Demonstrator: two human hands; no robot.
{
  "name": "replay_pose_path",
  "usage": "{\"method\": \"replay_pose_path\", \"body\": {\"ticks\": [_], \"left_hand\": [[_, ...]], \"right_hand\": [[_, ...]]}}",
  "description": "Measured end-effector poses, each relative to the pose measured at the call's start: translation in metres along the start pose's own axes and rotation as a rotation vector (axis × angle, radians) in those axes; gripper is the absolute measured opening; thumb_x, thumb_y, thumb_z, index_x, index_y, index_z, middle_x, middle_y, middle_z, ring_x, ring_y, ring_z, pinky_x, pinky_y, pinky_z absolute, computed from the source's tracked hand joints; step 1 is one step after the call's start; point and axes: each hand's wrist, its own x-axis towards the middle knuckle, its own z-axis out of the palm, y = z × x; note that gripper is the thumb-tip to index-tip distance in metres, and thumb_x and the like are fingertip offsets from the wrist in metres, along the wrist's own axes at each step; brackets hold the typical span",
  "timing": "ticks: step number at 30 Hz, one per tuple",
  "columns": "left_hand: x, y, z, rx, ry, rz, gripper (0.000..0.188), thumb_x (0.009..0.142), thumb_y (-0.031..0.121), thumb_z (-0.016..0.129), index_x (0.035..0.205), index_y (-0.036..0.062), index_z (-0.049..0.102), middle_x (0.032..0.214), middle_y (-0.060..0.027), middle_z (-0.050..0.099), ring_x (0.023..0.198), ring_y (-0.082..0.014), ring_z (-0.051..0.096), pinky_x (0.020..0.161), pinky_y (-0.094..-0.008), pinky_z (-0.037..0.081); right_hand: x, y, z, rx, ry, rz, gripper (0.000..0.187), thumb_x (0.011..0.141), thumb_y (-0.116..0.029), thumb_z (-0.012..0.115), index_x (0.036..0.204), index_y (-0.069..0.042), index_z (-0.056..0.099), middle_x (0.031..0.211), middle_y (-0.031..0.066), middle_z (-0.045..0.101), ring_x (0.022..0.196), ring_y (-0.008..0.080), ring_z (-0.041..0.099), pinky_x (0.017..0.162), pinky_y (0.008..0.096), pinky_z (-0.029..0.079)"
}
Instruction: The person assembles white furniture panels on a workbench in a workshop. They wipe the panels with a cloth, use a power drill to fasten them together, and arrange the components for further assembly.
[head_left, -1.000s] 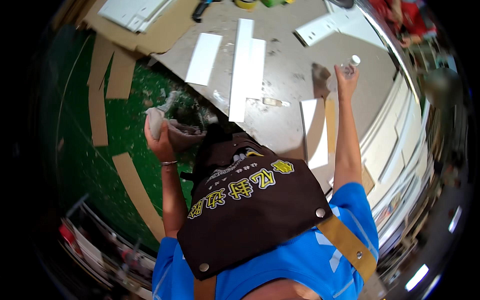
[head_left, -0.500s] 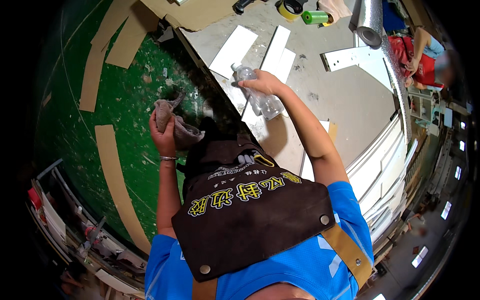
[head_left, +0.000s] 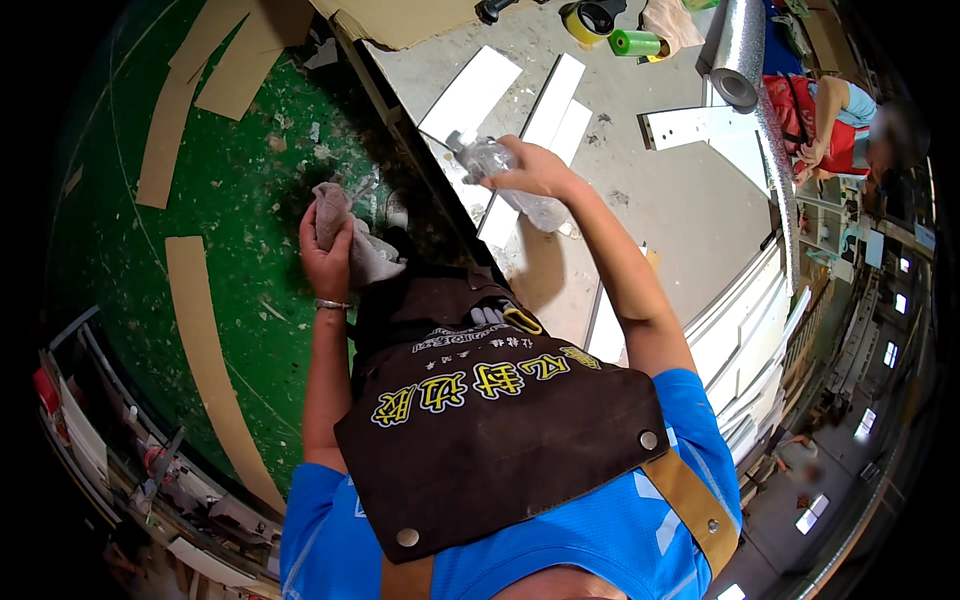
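Observation:
My right hand (head_left: 535, 170) is wrapped round a clear plastic bottle (head_left: 545, 212) above the table's left part. The bottle lies slantwise in the grip, its cap end toward the upper left, and is a little blurred. Over the green floor, my left hand (head_left: 326, 258) grips a crumpled greyish-brown cloth (head_left: 332, 215), part of which hangs down toward my apron. White boards (head_left: 470, 92) lie on the table just beyond the bottle.
The grey table (head_left: 660, 200) has a roll of tape (head_left: 585, 22), a green roll (head_left: 634, 43) and a silver foil roll (head_left: 738, 75) at its far side. Cardboard strips (head_left: 215, 350) lie on the floor at left. Another person (head_left: 835, 115) is at the far right.
The bottle has tipped flatter and its cap end has shifted left and slightly down, in my right hand. The cloth in my left hand is bunched a little differently. My view has shifted slightly.

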Motion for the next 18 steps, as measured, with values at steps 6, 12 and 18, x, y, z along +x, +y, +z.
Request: {"method": "replay_pose_path", "body": {"ticks": [6, 12, 18], "left_hand": [[-0.004, 0.023, 0.018, -0.136, -0.069, -0.049, 0.046, 0.082, 0.008, 0.069, 0.125, 0.0027, 0.052, 0.120, -0.0088, 0.058, 0.106, -0.0173, 0.057, 0.090, -0.0307, 0.047], [-0.005, 0.028, 0.057, -0.131, -0.203, -0.002, 0.040, 0.082, 0.004, 0.068, 0.120, 0.0012, 0.055, 0.117, -0.0067, 0.059, 0.104, -0.0152, 0.057, 0.088, -0.0288, 0.047], [-0.017, 0.069, 0.110, -0.244, -0.308, -0.112, 0.036, 0.082, 0.008, 0.070, 0.113, 0.0004, 0.053, 0.102, -0.0039, 0.062, 0.092, -0.0118, 0.057, 0.082, -0.0265, 0.046]], "right_hand": [[-0.048, 0.072, -0.041, 0.172, 0.506, -0.064, 0.079, 0.070, -0.032, 0.081, 0.130, 0.003, 0.044, 0.120, 0.0181, 0.057, 0.108, 0.0266, 0.058, 0.093, 0.0343, 0.046], [-0.118, 0.166, -0.065, 0.656, 1.080, 0.230, 0.067, 0.071, -0.025, 0.083, 0.120, 0.004, 0.047, 0.117, 0.0170, 0.055, 0.107, 0.0251, 0.056, 0.091, 0.0355, 0.046], [-0.130, 0.223, -0.028, 0.730, 1.358, 0.184, 0.073, 0.074, -0.018, 0.081, 0.129, 0.004, 0.038, 0.126, 0.0193, 0.049, 0.118, 0.0267, 0.048, 0.101, 0.0373, 0.038]]}}
